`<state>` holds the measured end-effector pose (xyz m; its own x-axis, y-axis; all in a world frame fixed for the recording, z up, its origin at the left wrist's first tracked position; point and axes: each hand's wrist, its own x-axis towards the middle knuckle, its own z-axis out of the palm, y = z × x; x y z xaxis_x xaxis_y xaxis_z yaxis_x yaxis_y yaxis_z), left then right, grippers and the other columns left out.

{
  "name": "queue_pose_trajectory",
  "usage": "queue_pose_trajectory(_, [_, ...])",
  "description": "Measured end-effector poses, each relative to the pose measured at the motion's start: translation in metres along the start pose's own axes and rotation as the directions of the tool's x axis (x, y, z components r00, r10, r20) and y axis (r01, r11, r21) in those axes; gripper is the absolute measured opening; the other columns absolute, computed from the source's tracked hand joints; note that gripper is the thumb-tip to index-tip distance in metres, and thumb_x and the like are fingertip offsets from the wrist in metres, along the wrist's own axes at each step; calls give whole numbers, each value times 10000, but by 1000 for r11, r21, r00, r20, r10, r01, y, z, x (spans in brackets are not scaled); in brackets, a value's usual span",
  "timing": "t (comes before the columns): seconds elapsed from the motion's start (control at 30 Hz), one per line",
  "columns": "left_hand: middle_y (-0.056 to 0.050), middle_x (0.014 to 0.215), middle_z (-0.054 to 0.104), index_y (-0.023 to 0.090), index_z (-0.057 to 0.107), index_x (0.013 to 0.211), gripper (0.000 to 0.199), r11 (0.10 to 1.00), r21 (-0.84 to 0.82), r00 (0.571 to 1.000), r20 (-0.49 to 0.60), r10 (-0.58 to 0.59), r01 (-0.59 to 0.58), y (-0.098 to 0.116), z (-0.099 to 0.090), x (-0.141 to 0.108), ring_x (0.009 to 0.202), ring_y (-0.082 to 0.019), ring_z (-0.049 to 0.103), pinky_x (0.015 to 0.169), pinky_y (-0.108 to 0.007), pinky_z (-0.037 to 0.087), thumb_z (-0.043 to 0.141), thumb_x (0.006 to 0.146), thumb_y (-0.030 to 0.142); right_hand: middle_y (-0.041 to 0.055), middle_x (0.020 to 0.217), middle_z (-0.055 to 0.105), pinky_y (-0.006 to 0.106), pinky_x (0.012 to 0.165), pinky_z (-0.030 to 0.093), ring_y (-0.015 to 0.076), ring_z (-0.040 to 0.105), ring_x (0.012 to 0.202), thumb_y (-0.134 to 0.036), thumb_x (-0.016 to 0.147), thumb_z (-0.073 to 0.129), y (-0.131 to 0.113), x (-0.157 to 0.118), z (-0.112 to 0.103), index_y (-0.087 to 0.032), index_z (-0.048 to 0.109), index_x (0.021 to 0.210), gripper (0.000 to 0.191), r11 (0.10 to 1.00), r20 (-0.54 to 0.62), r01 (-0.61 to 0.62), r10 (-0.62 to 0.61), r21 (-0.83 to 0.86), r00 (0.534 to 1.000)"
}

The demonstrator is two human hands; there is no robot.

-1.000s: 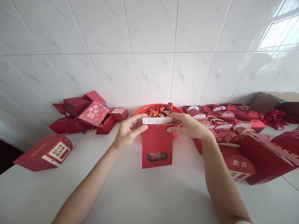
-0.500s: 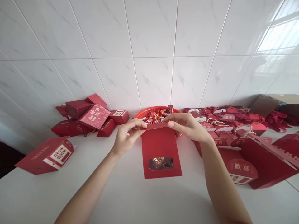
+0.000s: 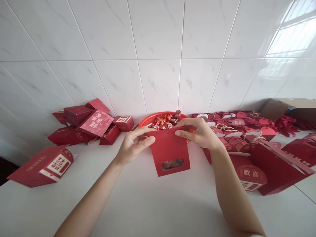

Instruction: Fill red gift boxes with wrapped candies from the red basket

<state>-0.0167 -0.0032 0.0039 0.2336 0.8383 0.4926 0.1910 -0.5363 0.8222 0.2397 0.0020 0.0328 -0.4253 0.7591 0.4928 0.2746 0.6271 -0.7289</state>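
A flat red paper gift bag (image 3: 170,148) hangs upright in front of me, with a small clear window near its bottom and small holes near its top edge. My right hand (image 3: 198,133) pinches the top right corner, thumb in front and fingers behind. At the top left corner, my left hand (image 3: 134,143) has its thumb over the front and its index finger along the top edge. Just behind the bag stands a red plastic basket (image 3: 145,120) of wrapped candies (image 3: 164,121), its front partly hidden by the bag and hands.
Red boxes (image 3: 96,122) are piled at the left, with another red box (image 3: 45,166) nearer me. Many red boxes with rope handles (image 3: 232,131) fill the right side, beside a large red bag (image 3: 281,168). A cardboard box (image 3: 276,107) stands against the tiled wall (image 3: 158,82).
The folded strip along the bag's top now stands up, showing the holes. The bag's lower edge has risen and tilted. The view has shifted slightly right.
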Motion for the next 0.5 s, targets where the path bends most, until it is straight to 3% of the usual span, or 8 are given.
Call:
queue_pose_trajectory(0.1, [-15, 690, 592, 196, 674, 679, 308, 995, 85, 999, 15, 49, -50, 6, 4, 0, 656, -158, 528, 595, -275, 462, 692, 856, 447, 35, 783, 677, 267, 598, 436, 136, 538, 661, -395, 883, 691, -2, -2, 1, -170, 726, 844, 231, 999, -37, 11, -13, -43, 999])
queue_pose_trajectory(0.17, [-7, 650, 543, 198, 643, 631, 343, 990, 105, 996, -17, 91, -89, 8, 5, -2, 627, -151, 484, 569, -278, 429, 692, 859, 450, 33, 782, 681, 268, 606, 437, 138, 545, 669, -400, 892, 685, -3, -2, 3, -173, 725, 847, 235, 998, -48, 22, -25, -54, 999])
queue_pose_trajectory(0.27, [-25, 700, 598, 195, 683, 673, 322, 993, 67, 995, -29, 100, -98, 8, 2, -4, 671, -172, 537, 592, -289, 455, 706, 851, 464, 27, 779, 685, 265, 608, 443, 136, 552, 674, -403, 896, 685, -10, -4, 8, -178, 719, 850, 232, 995, -70, 79, -83, -58, 994])
queue_pose_trajectory(0.37, [-59, 887, 710, 211, 763, 871, 303, 991, -76, 992, -54, 110, -114, 1, -4, -4, 810, -221, 639, 710, -322, 543, 703, 849, 507, 28, 769, 685, 278, 601, 467, 145, 576, 674, -435, 907, 674, -27, -12, 7, -191, 713, 838, 257, 988, -171, 124, -139, -97, 975])
queue_pose_trajectory(0.43, [-65, 982, 747, 235, 778, 1002, 332, 983, -150, 992, -77, 99, -110, -5, -8, -1, 888, -240, 680, 791, -340, 572, 719, 836, 517, 30, 766, 685, 302, 603, 487, 164, 607, 685, -453, 901, 685, -40, -25, -6, -211, 715, 832, 254, 976, -368, 97, -164, -194, 915])
queue_pose_trajectory(0.5, [-63, 961, 768, 241, 786, 1004, 338, 988, -142, 995, -84, 56, -67, -13, -11, 5, 900, -249, 703, 805, -338, 585, 757, 801, 510, 30, 760, 674, 325, 594, 487, 179, 623, 685, -448, 887, 709, -50, -45, -30, -239, 723, 871, 210, 947, -618, 25, -228, -320, 753])
